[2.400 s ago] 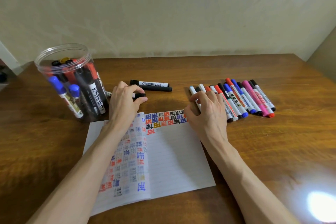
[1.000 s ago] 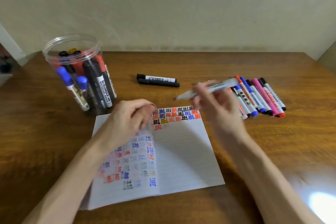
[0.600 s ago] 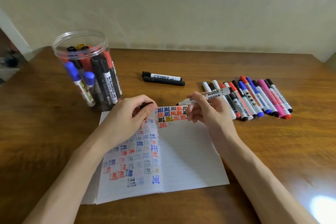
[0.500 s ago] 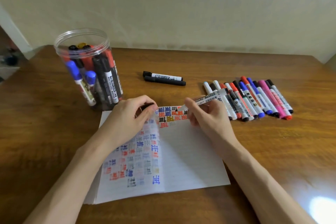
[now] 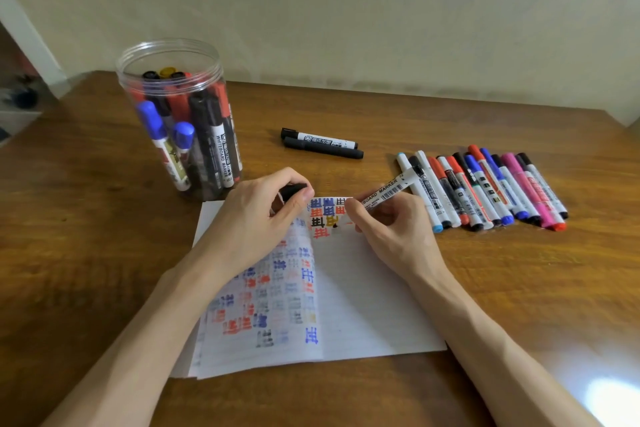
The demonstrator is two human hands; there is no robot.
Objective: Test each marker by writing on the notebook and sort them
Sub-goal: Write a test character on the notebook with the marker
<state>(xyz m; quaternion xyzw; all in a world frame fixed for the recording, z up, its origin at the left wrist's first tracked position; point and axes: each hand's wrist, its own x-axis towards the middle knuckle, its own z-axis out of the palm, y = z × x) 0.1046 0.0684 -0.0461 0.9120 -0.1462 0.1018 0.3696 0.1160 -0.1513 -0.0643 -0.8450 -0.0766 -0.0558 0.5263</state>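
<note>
Though tip unclear, marker (image 5: 383,192) seemingly on notebook (image 5: 363,295)

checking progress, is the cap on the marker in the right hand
No, the left hand pinches the black cap while the whiteboard marker's bare tip meets the notebook.

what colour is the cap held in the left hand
Black. The cap pinched by the left hand shows best in the head view.

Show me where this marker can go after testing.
Bare wood lies beyond the marker row toward the wall, and between the jar and the two black markers. Crowded: the notebook's top edge, under the left hand and right hand.
</note>
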